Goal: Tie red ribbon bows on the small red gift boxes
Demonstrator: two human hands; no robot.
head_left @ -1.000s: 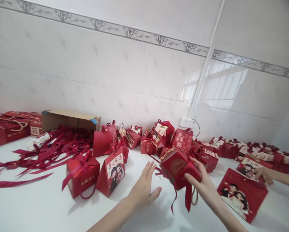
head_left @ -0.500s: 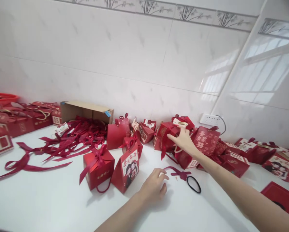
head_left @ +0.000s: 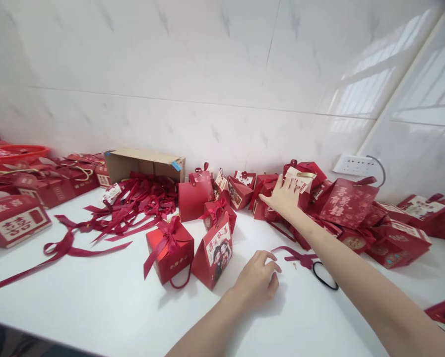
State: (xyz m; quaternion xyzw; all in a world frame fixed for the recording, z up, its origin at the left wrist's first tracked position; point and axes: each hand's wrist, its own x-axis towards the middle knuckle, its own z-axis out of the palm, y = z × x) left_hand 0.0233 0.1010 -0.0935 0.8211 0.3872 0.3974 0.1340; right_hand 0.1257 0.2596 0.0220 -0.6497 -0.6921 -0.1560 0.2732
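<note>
My right hand [head_left: 282,197] reaches to the pile of red gift boxes at the back, its fingers spread against a box with a cream top; I cannot tell how firmly it touches. Resting on the white table, my left hand [head_left: 258,277] has loosely bent fingers with nothing in them. To its left stand a triangular red box [head_left: 210,260] with a printed couple and a cube-shaped red box [head_left: 173,258] tied with a ribbon bow. Between the hands and to the right lie a dark red ribbon [head_left: 304,260] and a black elastic loop [head_left: 325,283].
An open cardboard box [head_left: 144,154] spills dark red ribbons [head_left: 148,198] onto the table. More red boxes [head_left: 51,186] line the left, beside a red basin [head_left: 16,152]. At the right, a heap includes a large red box [head_left: 349,201] below a white power strip [head_left: 356,165].
The view has tilted down and swung left. My right hand has gone from a thumb-and-finger hold at a red box to spread fingers. My left hand stays on the table.
</note>
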